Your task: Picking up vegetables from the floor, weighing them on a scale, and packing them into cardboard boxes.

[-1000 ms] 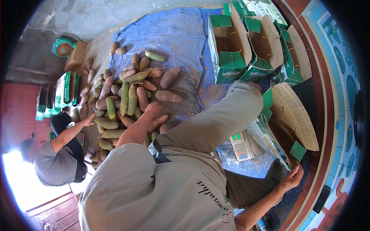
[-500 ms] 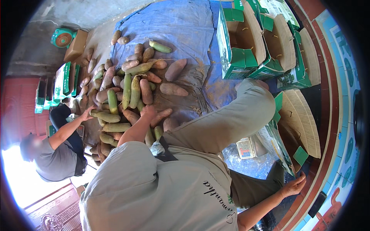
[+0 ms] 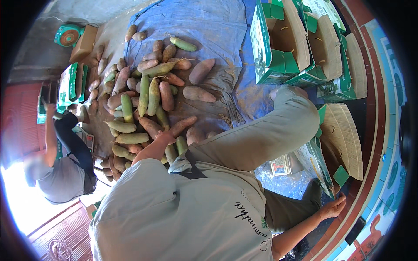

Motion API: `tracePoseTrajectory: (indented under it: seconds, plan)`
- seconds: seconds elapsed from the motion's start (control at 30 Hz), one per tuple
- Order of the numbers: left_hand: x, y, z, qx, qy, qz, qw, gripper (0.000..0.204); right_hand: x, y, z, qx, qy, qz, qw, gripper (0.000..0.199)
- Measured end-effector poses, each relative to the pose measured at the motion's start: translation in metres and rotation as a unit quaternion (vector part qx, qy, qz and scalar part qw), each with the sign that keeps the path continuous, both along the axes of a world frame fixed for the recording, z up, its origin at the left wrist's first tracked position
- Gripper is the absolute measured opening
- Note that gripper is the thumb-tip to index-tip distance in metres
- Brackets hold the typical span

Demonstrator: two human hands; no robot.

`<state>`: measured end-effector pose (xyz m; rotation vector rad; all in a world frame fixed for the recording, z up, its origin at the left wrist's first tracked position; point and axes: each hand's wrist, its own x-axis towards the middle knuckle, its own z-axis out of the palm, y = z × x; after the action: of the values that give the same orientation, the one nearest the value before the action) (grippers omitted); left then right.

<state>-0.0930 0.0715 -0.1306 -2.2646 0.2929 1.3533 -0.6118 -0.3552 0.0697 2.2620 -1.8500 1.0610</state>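
Note:
Long radishes, some reddish and some green, lie heaped on a blue tarp point(image 3: 187, 21) and the floor. At the near side of the heap, my left hand point(image 3: 164, 138) is closed around one end of a reddish radish point(image 3: 183, 125), which points up to the right. Green radishes point(image 3: 170, 153) lie just below that hand. My right hand point(image 3: 333, 207) is low on the right, fingers loosely curved and apart, beside the lower corner of an open green-and-white carton point(image 3: 315, 163). Nothing shows in it.
Several open green cartons point(image 3: 278, 65) stand at the upper right. A scale point(image 3: 280, 166) sits beyond my leg. A co-worker point(image 3: 65, 174) sits at the left, near another scale point(image 3: 89, 141) and more cartons point(image 3: 69, 85). A teal fan point(image 3: 68, 35) stands at the back left.
My left hand has come slightly nearer, and the reddish radish tilts up more. The co-worker's hand has left the heap and swung toward the left cartons. My right hand stays put.

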Motion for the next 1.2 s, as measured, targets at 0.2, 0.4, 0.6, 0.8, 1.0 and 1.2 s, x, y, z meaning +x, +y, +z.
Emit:
tracePoseTrajectory:
  seconds: [0.2,0.4,0.6,0.8,1.0,1.2]
  plan:
    - [-0.006,0.000,-0.012,-0.003,0.020,-0.068,0.998,0.067,0.007,0.002,0.003,0.006,-0.012,-0.011,1.000,0.032]
    - [-0.020,-0.006,-0.033,-0.101,0.048,-0.021,0.994,0.070,0.005,0.002,0.002,-0.004,-0.012,-0.010,1.000,0.032]
    - [-0.027,-0.008,-0.078,-0.057,0.139,-0.124,0.981,0.071,0.002,-0.002,-0.003,-0.012,-0.007,-0.001,1.000,0.031]
    - [-0.035,-0.040,-0.065,-0.214,-0.027,-0.043,0.975,0.084,0.001,0.000,-0.001,-0.013,0.013,-0.008,1.000,0.029]
    - [-0.025,-0.081,-0.068,-0.256,0.041,-0.251,0.933,0.095,0.007,0.002,0.001,-0.011,0.019,-0.012,1.000,0.028]
    - [-0.020,-0.105,-0.091,-0.093,0.210,-0.260,0.938,0.092,0.001,0.002,-0.006,0.006,-0.020,-0.005,1.000,0.028]
